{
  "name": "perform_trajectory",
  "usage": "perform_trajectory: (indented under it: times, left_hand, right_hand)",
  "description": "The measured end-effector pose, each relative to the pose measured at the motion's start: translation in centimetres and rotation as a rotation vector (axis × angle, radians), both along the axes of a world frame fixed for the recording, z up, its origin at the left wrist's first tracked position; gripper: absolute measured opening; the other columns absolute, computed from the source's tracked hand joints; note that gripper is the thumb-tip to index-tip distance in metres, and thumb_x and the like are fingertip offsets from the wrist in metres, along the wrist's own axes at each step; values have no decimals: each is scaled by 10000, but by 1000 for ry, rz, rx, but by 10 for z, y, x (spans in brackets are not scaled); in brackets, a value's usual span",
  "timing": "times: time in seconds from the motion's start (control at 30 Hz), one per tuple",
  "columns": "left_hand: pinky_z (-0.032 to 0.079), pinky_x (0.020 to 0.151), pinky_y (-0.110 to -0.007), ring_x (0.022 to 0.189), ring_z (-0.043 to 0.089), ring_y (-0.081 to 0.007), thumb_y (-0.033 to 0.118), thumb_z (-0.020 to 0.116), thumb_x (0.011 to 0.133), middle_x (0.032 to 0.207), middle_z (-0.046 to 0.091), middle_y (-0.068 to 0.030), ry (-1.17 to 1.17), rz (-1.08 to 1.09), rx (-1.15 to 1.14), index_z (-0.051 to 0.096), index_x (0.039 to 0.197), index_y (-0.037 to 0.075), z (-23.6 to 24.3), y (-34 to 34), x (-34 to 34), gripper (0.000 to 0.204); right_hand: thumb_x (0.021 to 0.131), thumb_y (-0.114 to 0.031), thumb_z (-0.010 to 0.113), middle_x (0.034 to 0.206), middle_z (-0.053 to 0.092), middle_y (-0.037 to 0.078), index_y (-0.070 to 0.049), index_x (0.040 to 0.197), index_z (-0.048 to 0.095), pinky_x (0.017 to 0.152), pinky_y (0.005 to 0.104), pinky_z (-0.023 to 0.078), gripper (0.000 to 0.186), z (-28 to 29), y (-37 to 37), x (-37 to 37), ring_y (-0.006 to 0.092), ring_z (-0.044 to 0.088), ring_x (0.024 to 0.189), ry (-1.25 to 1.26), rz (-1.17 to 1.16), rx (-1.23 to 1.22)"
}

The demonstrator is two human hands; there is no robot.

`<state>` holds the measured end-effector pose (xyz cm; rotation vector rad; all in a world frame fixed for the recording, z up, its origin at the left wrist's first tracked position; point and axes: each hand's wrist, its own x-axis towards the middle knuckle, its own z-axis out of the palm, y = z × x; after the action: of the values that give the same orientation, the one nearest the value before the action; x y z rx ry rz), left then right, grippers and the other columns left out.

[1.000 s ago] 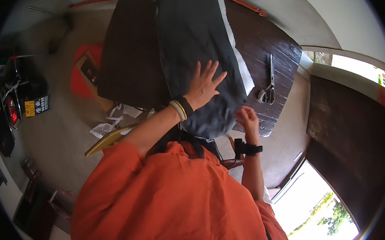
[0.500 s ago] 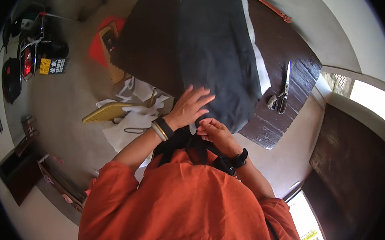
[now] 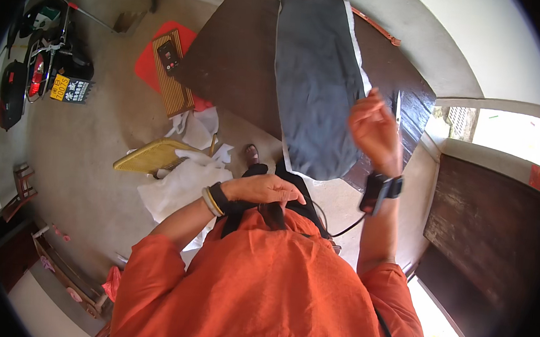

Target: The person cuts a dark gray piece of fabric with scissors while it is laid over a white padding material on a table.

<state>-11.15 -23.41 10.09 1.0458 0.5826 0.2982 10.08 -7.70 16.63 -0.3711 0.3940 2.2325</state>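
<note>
A long dark grey cloth (image 3: 318,84) with a white layer showing along its edges lies on the dark brown table (image 3: 247,48), its near end hanging over the table edge. My left hand (image 3: 267,190) is in front of my waist, apart from the cloth, fingers stretched toward the right with nothing seen in them. Raised over the cloth's right edge is my right hand (image 3: 373,125); its fingers are smeared by motion, so I cannot tell whether they hold anything. Beyond it, part of the scissors (image 3: 399,108) shows on the table, the rest covered by my hand and wrist.
White scraps (image 3: 178,184) lie on the floor at left by a yellow woven chair (image 3: 152,154). A red stool (image 3: 149,66) bears a slatted board (image 3: 178,96) with a black device. A motorcycle (image 3: 45,65) stands at far left. An orange-red strip (image 3: 371,25) runs along the table's far edge.
Both hands have left the cloth's near end. The left drew back to my waist; the right moved right and forward toward the scissors. More of the cloth now shows.
</note>
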Motion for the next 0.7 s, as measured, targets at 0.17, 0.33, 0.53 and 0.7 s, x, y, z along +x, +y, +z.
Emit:
perform_trajectory:
  times: [0.17, 0.33, 0.53, 0.7]
  left_hand:
    - [429, 564, -205, 570, 554, -62, 214, 495, 922, 612, 569, -13, -105, -152, 15, 599, 1107, 40, 82, 27, -24, 275]
    - [465, 536, -239, 483, 547, -89, 116, 531, 879, 613, 603, -44, -58, -95, 137, 607, 1067, 38, 113, 57, -12, 217]
    - [489, 708, -313, 795, 605, -223, 112, 612, 812, 944, 601, -108, 460, 274, 923, 583, 1096, 68, 5, 117, 47, 289]
    - [397, 925, -424, 1106, 482, -304, 129, 662, 761, 1259, 435, -144, 746, 350, 1170, 504, 1210, 100, -47, 170, 101, 477]
  right_hand:
    - [892, -84, 470, 753, 533, 10, 7, 993, 565, 724, 288, 418, 166, 62, 39, 46, 139, 511, 751, 7, -171, 241]
    - [895, -78, 461, 758, 539, 34, 8, 993, 558, 709, 304, 433, 162, 54, 51, 96, 158, 521, 741, -77, -317, 196]
    - [863, -55, 530, 886, 645, 58, -26, 941, 604, 805, 315, 486, 111, -45, 58, 116, 185, 609, 845, -168, -135, 192]
    - [905, -142, 492, 1090, 577, 71, -106, 1092, 560, 930, 414, 439, 202, -131, 43, 99, 226, 562, 1027, -536, -93, -165]
